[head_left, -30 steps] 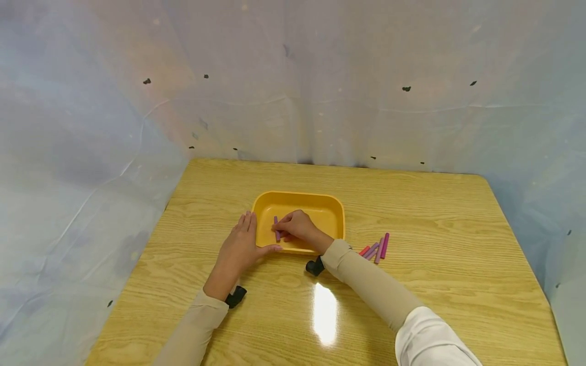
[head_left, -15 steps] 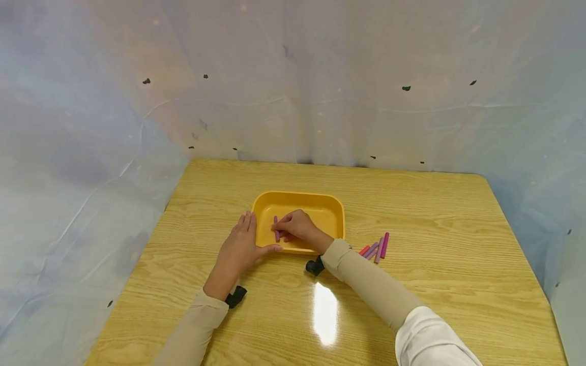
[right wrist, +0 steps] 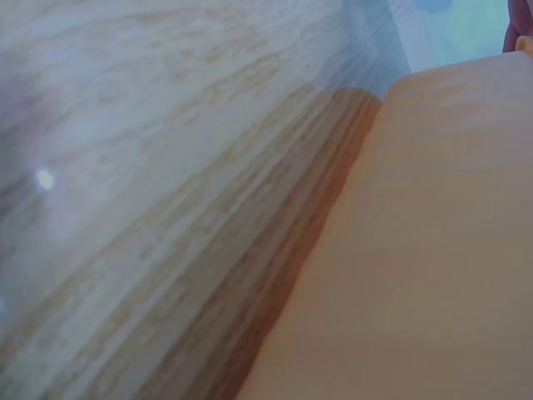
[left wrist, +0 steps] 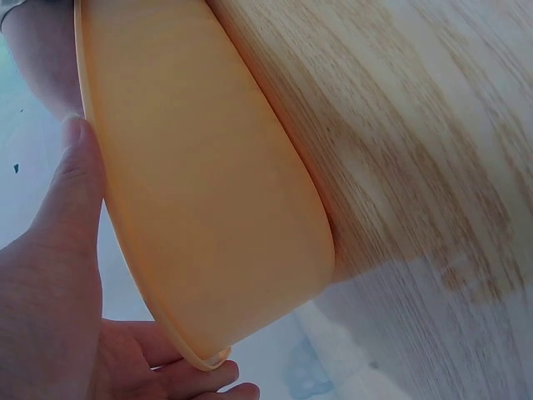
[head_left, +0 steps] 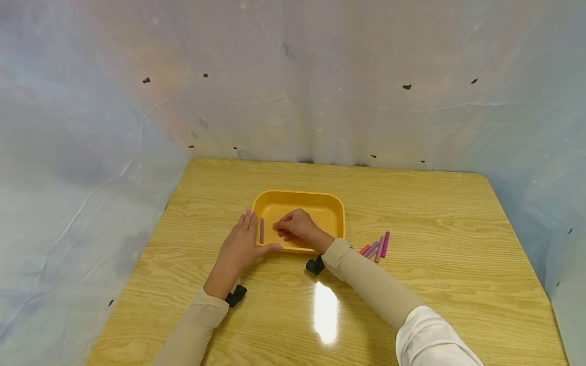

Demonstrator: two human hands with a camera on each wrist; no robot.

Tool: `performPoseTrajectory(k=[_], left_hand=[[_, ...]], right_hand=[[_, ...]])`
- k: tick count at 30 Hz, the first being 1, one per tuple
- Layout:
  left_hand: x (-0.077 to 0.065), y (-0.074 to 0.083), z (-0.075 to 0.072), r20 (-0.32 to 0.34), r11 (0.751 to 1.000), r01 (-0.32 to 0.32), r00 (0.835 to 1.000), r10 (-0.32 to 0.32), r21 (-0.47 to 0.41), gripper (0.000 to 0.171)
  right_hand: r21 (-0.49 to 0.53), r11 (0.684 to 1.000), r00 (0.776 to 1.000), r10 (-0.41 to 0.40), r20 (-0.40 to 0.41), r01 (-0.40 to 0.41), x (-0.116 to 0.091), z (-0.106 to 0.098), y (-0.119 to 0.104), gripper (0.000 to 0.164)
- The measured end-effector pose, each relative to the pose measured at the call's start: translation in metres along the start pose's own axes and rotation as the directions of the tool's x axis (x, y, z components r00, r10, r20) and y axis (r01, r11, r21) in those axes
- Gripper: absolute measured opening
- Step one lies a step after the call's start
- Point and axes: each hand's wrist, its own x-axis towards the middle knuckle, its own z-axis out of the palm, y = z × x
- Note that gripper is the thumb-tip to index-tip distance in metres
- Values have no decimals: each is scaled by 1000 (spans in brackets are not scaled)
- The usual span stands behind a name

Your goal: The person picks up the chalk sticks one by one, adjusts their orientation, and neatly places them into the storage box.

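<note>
A yellow rectangular tray with rounded corners sits on the table. My left hand rests at its left end, fingers straight along the outside and thumb along the near rim. The left wrist view shows that thumb against the rim of the tray. Inside, a slim purple chalk-like stick lies near the left wall, pointing away from me. My right hand hovers over the tray floor to the right of the stick, fingers loosely bent with nothing visible between them. In the right wrist view only the tray's outer wall fills the right side.
Several similar sticks in purple, magenta and red lie on the wooden table right of the tray, partly behind my right sleeve. Draped pale sheeting stands behind and beside the table.
My right fingers have let go of the purple stick. It has shifted left within the tray, to beside the left wall. The left hand and tray have stayed in place.
</note>
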Motion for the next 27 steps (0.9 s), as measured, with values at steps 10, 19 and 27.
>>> performPoseTrajectory(k=[10,19,27], left_hand=[[2,0,-2,28,1000,21,999,-21,-5,119],[2,0,-1,30,1000,15,999,-16,5,120],[0,0,-2,32,1000,5,999,-5,7,119]], right_hand=[[6,1000,1000,-2,-8,2,1,-1,0,19],[8,1000,1000,5,-12,-5,1,0,0,19],[1,1000,1000,10,-3,-10,0,0,0,21]])
